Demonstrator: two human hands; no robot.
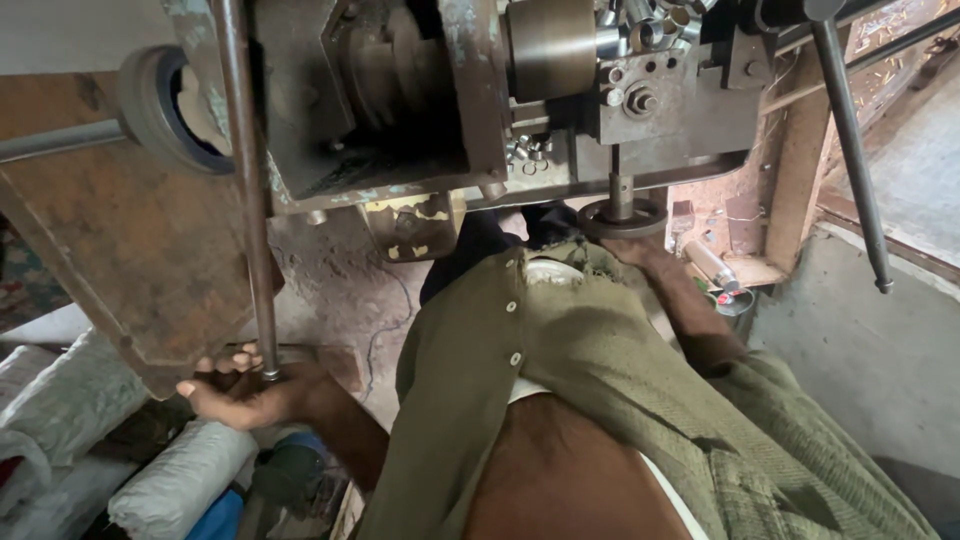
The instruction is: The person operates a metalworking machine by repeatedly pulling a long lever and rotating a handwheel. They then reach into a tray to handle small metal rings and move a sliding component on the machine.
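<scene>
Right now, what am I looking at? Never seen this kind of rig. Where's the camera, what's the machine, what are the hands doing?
There is one picture, from a camera worn on the person's head and looking down over an olive green jacket. In front stands a worn metal lathe-type machine with small metal rings piled on its top right. The left hand grips the lower end of a long steel lever rod. The right hand reaches to a small handwheel under the machine; its fingers are mostly hidden. White wrapped bundles lie at lower left, and another long lever hangs at right.
</scene>
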